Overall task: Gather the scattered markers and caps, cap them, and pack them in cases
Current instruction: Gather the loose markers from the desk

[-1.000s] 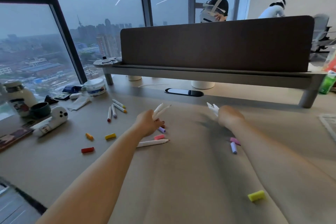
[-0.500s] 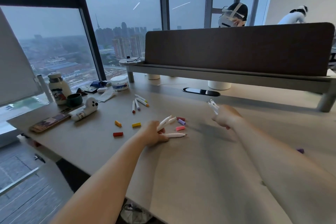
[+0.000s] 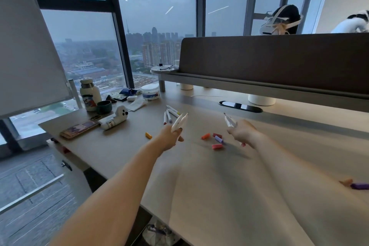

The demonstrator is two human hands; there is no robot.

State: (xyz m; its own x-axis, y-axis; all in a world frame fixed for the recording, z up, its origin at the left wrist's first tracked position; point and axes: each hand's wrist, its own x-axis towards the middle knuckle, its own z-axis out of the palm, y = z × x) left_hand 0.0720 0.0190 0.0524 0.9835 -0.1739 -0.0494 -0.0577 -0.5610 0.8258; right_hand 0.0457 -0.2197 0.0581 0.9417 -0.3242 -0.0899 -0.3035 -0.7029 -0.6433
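My left hand (image 3: 169, 138) grips a bunch of white markers (image 3: 179, 123) that point up and away from me. My right hand (image 3: 242, 133) grips more white markers (image 3: 229, 120), tips up. Three markers (image 3: 169, 114) lie on the beige table (image 3: 199, 185) just beyond my left hand. Between my hands lie loose caps: orange (image 3: 205, 136), dark red (image 3: 217, 135), purple (image 3: 219, 139) and pink (image 3: 217, 146). A yellow-orange cap (image 3: 148, 135) lies left of my left hand. Another purple cap (image 3: 360, 186) sits at the far right.
At the table's left end stand a bottle (image 3: 90, 95), a dark cup (image 3: 104, 107), a white dog-shaped case (image 3: 116, 118), a phone-like object (image 3: 79, 129) and a white tub (image 3: 150, 92). A brown desk divider (image 3: 279, 60) rises behind. People sit beyond it.
My left hand has picked up the marker that lay on the table and lifted its bunch. The camera has swung left; my right hand stays raised with its markers.
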